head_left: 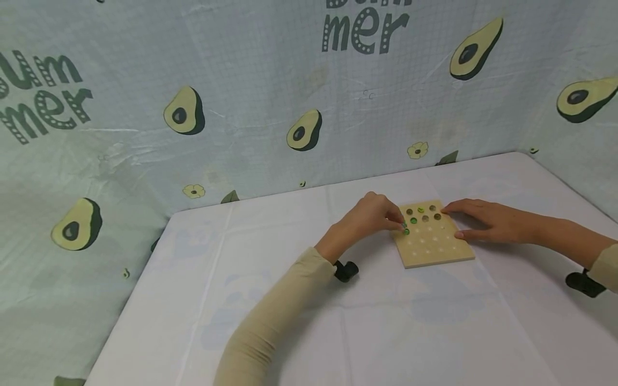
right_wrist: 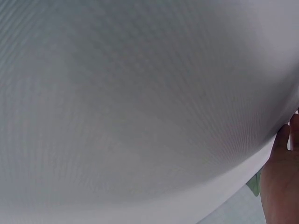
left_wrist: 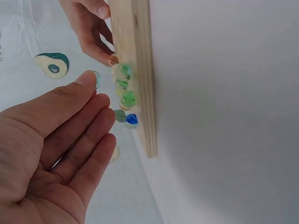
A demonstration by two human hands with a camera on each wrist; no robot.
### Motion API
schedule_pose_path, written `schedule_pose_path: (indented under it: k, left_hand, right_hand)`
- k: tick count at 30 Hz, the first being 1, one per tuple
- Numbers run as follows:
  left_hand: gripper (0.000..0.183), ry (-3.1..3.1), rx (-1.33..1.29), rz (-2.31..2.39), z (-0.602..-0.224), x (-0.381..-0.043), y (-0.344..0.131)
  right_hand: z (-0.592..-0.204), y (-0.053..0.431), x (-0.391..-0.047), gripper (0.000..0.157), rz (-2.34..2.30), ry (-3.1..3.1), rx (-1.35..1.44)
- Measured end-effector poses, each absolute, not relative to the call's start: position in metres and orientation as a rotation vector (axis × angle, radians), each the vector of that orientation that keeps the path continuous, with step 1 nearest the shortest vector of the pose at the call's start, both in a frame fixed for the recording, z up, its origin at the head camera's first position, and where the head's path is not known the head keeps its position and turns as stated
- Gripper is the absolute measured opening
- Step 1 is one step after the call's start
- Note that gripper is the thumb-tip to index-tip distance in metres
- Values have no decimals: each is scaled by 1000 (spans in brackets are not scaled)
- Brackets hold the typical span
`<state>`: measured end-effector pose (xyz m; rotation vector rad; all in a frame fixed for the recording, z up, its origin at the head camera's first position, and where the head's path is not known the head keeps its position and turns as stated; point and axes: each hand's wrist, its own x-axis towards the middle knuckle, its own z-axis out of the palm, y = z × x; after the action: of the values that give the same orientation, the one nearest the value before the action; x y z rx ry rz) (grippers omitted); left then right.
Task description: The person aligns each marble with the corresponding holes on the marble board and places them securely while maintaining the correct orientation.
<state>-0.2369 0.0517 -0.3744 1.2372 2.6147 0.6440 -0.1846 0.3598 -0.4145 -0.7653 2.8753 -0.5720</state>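
A square wooden board (head_left: 431, 241) with rows of round hollows lies flat on the table. Marbles in green, yellowish and darker tones sit in its far rows, such as a green marble (head_left: 413, 220); a blue marble (left_wrist: 131, 120) shows in the left wrist view. Over the board's left edge, my left hand (head_left: 374, 212) pinches a clear glass marble (left_wrist: 97, 79) between thumb and fingertips. My right hand (head_left: 492, 221) touches the right edge, thumb and forefinger spread apart along it. In the right wrist view only part of that hand (right_wrist: 282, 172) appears, at the border.
A white cloth with faint prints covers the table (head_left: 289, 332). Behind it hangs a pale curtain (head_left: 241, 107) printed with avocados and lettering. Dark cameras are strapped to both wrists, among them the left wrist camera (head_left: 346, 272).
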Motion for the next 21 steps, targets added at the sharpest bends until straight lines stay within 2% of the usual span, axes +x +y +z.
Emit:
schedule_pose_path:
  k: [21]
  left_hand:
    - [18, 2639, 1211, 524, -367, -227, 87]
  right_hand:
    - [-415, 361, -185, 57, -590, 2880, -808]
